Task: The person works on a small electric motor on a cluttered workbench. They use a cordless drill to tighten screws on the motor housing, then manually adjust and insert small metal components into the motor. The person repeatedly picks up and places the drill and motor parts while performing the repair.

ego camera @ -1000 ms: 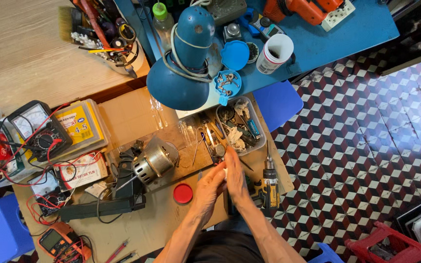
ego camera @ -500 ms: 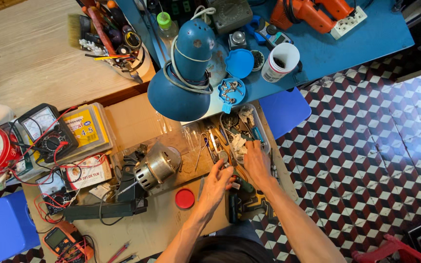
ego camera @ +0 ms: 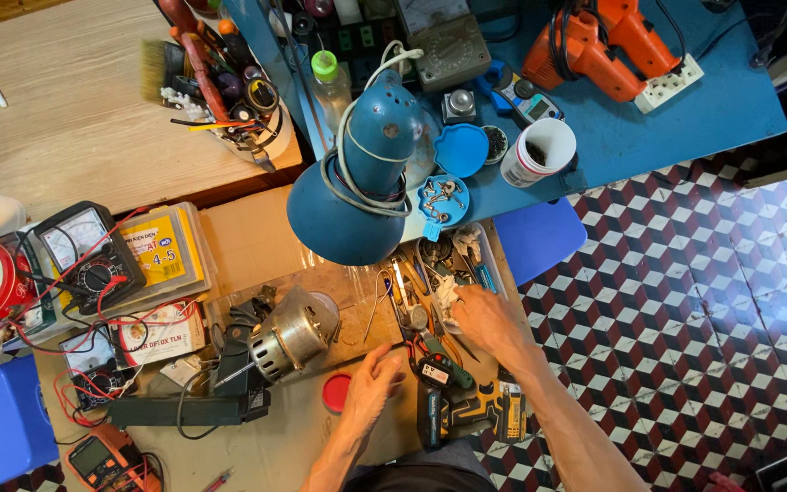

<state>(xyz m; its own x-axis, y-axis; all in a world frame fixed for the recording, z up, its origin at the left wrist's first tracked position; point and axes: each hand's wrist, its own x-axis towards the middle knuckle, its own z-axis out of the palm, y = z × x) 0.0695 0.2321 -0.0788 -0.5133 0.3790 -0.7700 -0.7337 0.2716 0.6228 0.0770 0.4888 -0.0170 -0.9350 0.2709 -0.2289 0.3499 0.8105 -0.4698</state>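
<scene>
Right hand [ego camera: 485, 319] reaching into clear parts tray [ego camera: 495, 260], fingers closing on white rag [ego camera: 445, 296]. Left hand [ego camera: 373, 383] lying open, empty, beside red lid [ego camera: 335, 393].

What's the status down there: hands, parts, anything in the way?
Right hand reaching into parts tray, fingers on white rag. Left hand flat on workbench. Blue lamp overhangs tray.

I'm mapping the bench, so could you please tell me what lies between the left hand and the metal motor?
In the head view, a round red lid lies on the brown board between the left hand and the metal motor.
</scene>
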